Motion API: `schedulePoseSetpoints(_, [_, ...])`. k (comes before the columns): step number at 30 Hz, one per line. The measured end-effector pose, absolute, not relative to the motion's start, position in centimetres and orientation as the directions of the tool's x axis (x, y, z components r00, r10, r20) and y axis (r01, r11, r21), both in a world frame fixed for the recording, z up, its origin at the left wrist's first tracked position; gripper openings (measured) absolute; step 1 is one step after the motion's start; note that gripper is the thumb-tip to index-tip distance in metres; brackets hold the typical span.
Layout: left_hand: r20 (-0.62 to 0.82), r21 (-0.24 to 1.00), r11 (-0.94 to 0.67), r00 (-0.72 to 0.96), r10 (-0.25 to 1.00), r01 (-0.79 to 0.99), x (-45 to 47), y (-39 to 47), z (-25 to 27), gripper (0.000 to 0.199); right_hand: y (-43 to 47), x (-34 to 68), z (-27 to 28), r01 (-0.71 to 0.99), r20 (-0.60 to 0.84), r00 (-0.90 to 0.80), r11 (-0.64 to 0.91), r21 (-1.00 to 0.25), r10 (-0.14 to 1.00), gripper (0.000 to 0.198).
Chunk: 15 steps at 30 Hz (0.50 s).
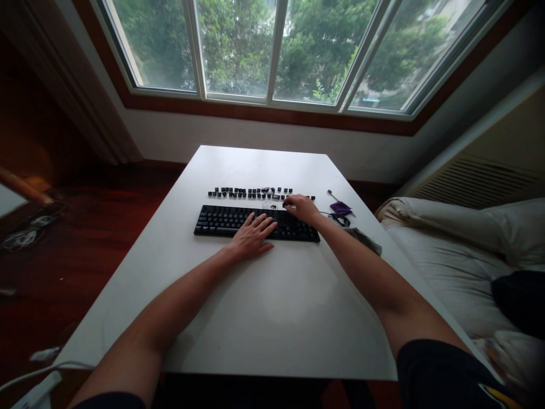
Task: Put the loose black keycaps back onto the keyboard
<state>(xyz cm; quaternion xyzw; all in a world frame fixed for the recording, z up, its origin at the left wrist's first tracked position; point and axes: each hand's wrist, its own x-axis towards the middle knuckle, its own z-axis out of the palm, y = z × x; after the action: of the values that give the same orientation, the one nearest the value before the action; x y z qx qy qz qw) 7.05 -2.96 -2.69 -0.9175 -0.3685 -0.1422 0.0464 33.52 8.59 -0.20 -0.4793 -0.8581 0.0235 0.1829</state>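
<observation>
A black keyboard [221,221] lies across the white table. My left hand [251,236] rests flat on its middle, fingers spread and holding nothing. Just above the keyboard's back edge, my right hand [303,208] has its thumb and fingers pinched together at a small dark piece that looks like a keycap [284,205]. Behind the keyboard, loose black keycaps [238,193] stand in two rough rows. A small transparent round dish [269,205] sits between those rows and the keyboard, left of my right hand. My hands hide part of the keys.
Right of the keyboard lie a purple cloth pouch [340,208], a thin brush-like stick [332,194], a coiled black cable [339,220] and a greyish plastic bag [365,238] partly behind my forearm. A pale sofa [443,267] flanks the table's right edge. A window [238,51] is beyond.
</observation>
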Motion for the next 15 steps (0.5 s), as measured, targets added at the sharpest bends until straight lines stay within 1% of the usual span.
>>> schedulePoseSetpoints(3, [0.298, 0.022, -0.723, 0.686, 0.664, 0.691, 7.0, -2.9, -2.8, 0.069, 6.9, 33.6, 0.2, 0.755, 0.276, -0.533, 0.597, -0.273, 0.8, 0.018])
schedulePoseSetpoints(8, [0.31, 0.039, -0.712, 0.669, 0.676, 0.701, 6.8, -2.8, -3.0, 0.067, 5.1, 32.9, -0.3, 0.695, 0.247, -0.6, 0.649, -0.309, 0.761, 0.017])
schedulePoseSetpoints(12, [0.323, 0.055, -0.699, 0.65, 0.688, 0.713, 6.9, -3.0, -2.9, 0.064, 4.6, 32.7, -0.9, 0.714, 0.257, -0.587, 0.64, -0.283, 0.768, 0.014])
schedulePoseSetpoints(15, [0.328, 0.06, -0.697, 0.645, 0.69, 0.715, 6.9, -3.0, -2.8, 0.063, 4.7, 32.8, -1.1, 0.73, 0.244, -0.562, 0.612, -0.304, 0.791, 0.015])
